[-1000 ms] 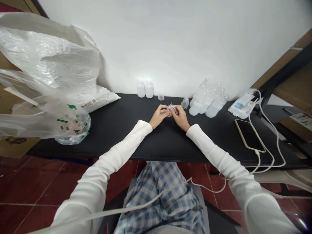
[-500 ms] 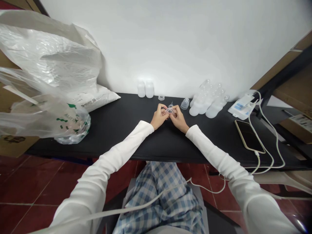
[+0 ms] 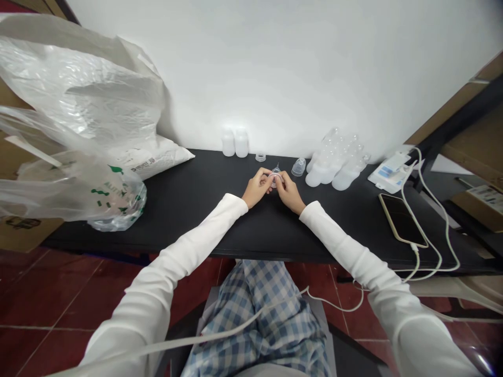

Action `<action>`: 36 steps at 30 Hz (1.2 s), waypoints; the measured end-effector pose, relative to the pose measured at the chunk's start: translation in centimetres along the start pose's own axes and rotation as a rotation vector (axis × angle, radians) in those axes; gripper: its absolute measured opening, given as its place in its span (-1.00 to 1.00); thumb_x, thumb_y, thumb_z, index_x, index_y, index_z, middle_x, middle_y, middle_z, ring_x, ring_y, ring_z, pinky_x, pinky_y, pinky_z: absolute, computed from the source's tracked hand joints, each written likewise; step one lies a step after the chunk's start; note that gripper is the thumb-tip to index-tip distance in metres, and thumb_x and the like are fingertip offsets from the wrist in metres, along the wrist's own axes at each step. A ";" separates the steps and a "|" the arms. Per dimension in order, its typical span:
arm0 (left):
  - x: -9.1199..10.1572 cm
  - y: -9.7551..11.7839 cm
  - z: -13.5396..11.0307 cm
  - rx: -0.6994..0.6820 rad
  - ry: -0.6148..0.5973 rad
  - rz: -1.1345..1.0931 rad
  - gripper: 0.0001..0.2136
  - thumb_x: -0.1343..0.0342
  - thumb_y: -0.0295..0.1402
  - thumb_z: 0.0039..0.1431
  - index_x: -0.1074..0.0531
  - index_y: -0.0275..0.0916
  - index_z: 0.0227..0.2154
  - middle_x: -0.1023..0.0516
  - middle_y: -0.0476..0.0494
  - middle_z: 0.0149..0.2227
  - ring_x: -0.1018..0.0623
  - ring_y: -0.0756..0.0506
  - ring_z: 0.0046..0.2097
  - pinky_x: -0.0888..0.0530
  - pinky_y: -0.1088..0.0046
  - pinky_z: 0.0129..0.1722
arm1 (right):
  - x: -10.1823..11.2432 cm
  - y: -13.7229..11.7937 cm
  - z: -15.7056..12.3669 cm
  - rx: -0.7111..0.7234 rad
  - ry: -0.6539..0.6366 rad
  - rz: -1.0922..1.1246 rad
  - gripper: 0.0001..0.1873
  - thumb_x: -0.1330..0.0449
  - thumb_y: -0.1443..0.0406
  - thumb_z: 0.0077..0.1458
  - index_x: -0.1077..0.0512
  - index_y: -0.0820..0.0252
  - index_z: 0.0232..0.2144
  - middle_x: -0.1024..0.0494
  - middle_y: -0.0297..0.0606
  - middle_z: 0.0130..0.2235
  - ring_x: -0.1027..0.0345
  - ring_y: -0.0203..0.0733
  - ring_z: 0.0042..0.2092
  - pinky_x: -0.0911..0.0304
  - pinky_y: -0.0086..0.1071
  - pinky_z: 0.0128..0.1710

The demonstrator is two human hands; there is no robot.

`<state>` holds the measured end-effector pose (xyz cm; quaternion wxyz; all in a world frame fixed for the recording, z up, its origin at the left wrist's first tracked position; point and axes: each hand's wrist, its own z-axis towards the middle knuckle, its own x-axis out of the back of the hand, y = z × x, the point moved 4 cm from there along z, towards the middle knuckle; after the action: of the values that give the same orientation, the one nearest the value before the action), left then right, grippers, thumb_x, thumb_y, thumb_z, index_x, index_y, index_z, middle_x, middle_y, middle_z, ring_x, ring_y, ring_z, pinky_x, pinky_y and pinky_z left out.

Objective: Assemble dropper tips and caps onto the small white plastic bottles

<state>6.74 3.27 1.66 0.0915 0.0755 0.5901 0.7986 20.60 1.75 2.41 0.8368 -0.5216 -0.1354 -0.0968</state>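
I see the left hand (image 3: 256,188) and right hand (image 3: 290,192) pinching a clear ringed piece (image 3: 275,175) — likely to steady it. Two white bottles (image 3: 241,144) stand beyond it, leftward.

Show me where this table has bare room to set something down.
The black table is bare between the green-printed bag and left sleeve, between left and right sleeve, and between right sleeve and phone. Crowded: the bottle cluster toward the back, with a clear cap beside it.
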 end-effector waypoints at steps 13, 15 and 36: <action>0.2 -0.6 0.3 -0.062 -0.087 0.319 -0.83 -0.07 -0.26 0.37 -0.19 -0.16 -0.24 -0.54 0.00 -0.37 -0.57 -0.03 -0.37 -0.46 0.45 -0.28 | -0.2 1.5 0.4 -0.015 -0.062 0.039 -0.55 -0.15 -0.14 0.23 -0.37 0.09 -0.31 -0.48 -0.34 -0.41 -0.34 -0.21 -0.40 -0.33 -0.29 -0.32; 0.3 -0.6 0.3 -0.069 -0.103 0.284 -0.82 -0.08 -0.24 0.37 -0.19 -0.16 -0.24 -0.53 0.02 -0.39 -0.56 0.00 -0.39 -0.46 0.47 -0.30 | -0.1 1.3 0.4 -0.003 -0.059 -0.007 -0.55 -0.13 -0.14 0.24 -0.38 0.10 -0.29 -0.49 -0.33 -0.39 -0.35 -0.21 -0.38 -0.32 -0.29 -0.29; 0.3 0.0 -0.2 -0.058 -0.112 0.393 -0.84 -0.03 -0.27 0.38 -0.15 -0.13 -0.27 -0.46 0.10 -0.51 -0.56 -0.04 -0.43 -0.42 0.46 -0.31 | 0.1 1.5 0.5 0.012 -0.126 -0.028 -0.64 -0.10 -0.03 0.28 -0.41 0.13 -0.23 -0.51 -0.30 -0.36 -0.35 -0.22 -0.37 -0.30 -0.31 -0.29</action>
<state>6.39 3.21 1.57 -0.0316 0.2307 0.5349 0.8122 21.03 2.82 1.39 0.8283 -0.5197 -0.1959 -0.0746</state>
